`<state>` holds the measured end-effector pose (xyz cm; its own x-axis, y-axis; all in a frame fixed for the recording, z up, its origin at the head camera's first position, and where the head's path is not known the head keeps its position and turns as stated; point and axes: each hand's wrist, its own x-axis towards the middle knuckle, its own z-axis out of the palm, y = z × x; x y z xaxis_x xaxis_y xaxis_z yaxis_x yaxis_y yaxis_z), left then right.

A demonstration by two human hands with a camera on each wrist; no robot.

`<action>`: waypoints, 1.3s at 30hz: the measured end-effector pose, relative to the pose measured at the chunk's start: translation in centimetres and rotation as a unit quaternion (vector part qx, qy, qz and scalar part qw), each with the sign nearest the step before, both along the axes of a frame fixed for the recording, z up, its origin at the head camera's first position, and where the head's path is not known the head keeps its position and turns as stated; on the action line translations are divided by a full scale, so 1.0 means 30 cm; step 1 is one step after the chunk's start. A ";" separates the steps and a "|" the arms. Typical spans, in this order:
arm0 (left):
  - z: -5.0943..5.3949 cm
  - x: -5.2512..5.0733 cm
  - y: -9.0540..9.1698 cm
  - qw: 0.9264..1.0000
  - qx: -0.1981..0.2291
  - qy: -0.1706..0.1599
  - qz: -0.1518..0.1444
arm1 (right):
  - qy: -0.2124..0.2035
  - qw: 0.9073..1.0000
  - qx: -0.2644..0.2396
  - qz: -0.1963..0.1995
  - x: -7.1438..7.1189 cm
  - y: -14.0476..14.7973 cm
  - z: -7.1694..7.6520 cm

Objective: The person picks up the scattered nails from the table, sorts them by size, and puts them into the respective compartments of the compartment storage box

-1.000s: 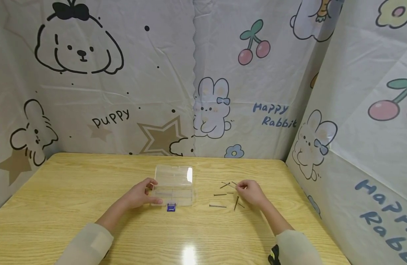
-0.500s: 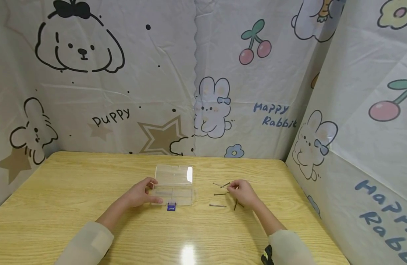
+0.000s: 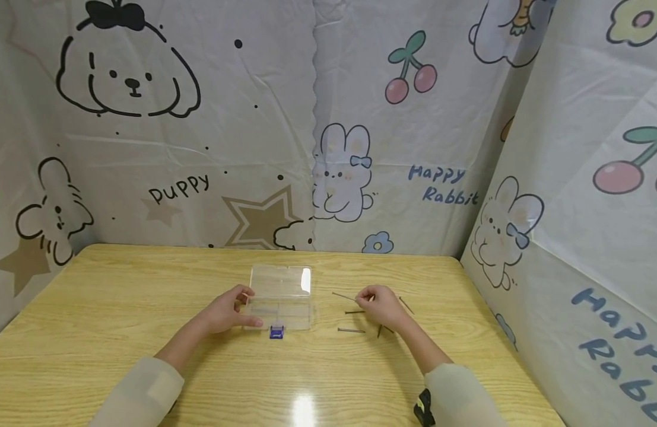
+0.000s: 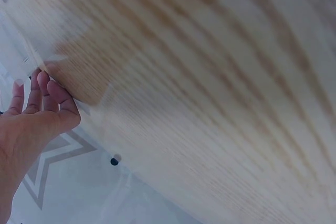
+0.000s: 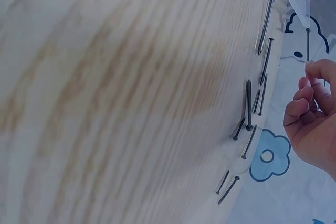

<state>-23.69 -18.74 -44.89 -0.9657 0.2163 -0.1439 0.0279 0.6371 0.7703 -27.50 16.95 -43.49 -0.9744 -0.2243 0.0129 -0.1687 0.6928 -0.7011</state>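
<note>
A clear plastic box point(image 3: 294, 315) stands with its lid raised on the wooden table, its blue latch point(image 3: 276, 333) at the front. My left hand point(image 3: 224, 313) holds the box's left side, thumb at the front corner and fingers farther back. To the right of the box, my right hand point(image 3: 383, 306) pinches a nail point(image 3: 343, 296) by one end. That nail's head points left, toward the box; in the right wrist view the held nail point(image 5: 308, 44) is off the table. Beneath and around this hand lie several loose nails point(image 3: 351, 330), some partly hidden by it.
Nails of differing lengths point(image 5: 266, 24) are scattered on the table point(image 3: 243, 379) right of the box. A printed cloth point(image 3: 253, 136) hangs behind the table, and another cloth point(image 3: 590, 249) runs along its right side.
My right hand has moved left toward the box, bringing the pinched nail off the pile. A nail at the right is now uncovered. My left hand and the box have stayed put.
</note>
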 end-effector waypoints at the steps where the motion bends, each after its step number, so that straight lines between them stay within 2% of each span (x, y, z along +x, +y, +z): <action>1: -0.002 -0.001 -0.001 1.000 0.001 0.000 0.000 | 0.001 1.000 0.001 0.004 -0.001 -0.005 0.001; 16: -0.009 -0.001 -0.001 1.000 -0.001 -0.007 0.006 | 0.002 0.999 -0.017 0.046 0.001 -0.081 0.001; 22: -0.004 -0.002 -0.001 1.000 -0.007 0.000 0.005 | -0.013 0.998 -0.033 0.056 0.001 -0.124 0.005; 29: -0.003 -0.004 -0.002 1.000 0.001 -0.004 0.002 | 0.003 0.997 -0.019 0.080 -0.005 -0.172 -0.004; 39: -0.009 -0.013 0.000 1.000 -0.007 -0.007 0.011 | 0.005 0.995 -0.021 0.101 0.005 -0.227 0.003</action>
